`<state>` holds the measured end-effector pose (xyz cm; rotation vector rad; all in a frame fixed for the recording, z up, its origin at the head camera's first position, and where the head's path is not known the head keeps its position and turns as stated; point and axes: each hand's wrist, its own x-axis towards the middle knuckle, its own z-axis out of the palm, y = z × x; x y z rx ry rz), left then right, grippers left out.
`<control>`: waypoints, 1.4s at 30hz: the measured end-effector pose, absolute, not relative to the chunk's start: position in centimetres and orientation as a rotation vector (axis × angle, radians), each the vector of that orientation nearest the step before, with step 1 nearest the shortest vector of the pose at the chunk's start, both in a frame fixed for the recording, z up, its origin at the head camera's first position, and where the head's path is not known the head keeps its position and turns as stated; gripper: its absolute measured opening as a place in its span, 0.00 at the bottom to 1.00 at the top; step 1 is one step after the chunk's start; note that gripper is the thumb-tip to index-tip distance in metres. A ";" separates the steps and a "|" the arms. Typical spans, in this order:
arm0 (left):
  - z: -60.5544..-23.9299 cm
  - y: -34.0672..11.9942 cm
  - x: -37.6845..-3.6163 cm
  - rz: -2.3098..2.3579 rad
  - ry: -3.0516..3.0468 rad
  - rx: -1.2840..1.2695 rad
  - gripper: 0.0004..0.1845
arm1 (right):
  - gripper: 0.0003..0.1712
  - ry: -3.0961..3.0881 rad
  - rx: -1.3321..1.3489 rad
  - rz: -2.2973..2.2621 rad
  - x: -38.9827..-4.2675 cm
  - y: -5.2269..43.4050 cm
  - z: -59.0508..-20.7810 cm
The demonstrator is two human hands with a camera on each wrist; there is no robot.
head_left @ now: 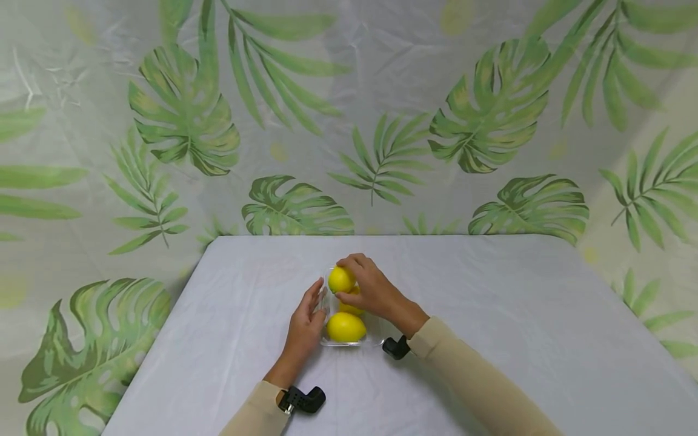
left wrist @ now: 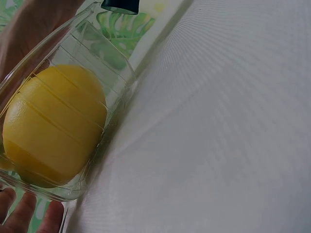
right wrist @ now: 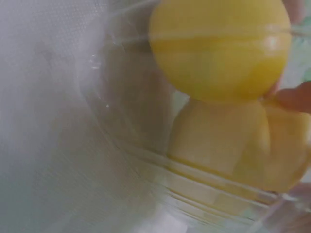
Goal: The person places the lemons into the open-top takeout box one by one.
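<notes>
A clear plastic box (head_left: 375, 332) lies on the table with yellow lemons in it. My right hand (head_left: 377, 292) reaches over from the right and grips the far lemon (head_left: 340, 280), thumb on the near side and fingers on the far side. Partly under that hand is a middle lemon (head_left: 349, 307). The near lemon (head_left: 346, 327) lies at the box's front wall and fills much of the left wrist view. Along the left wall, my left hand (head_left: 306, 324) rests with fingers extended, its fingertips (left wrist: 51, 218) right at the box. Through the plastic, the right wrist view shows the lemons crowded together.
A white cloth covers the table (head_left: 245, 290), whose back edge meets a leaf-patterned curtain (head_left: 382, 91). Black wrist cameras are strapped on both wrists, the right one (head_left: 395, 347) close to the box's front right corner.
</notes>
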<state>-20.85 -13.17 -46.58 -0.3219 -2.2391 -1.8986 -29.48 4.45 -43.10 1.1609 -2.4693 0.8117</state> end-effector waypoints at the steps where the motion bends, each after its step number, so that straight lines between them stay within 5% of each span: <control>1: -46.1 -13.1 -20.6 -1.900 -2.244 -0.327 0.30 | 0.31 -2.471 1.158 0.816 -29.5 4.4 -43.2; 42: -46.2 -12.9 -20.7 -1.836 -2.294 -0.255 0.30 | 0.27 -2.503 1.134 0.675 -29.3 4.2 -46.0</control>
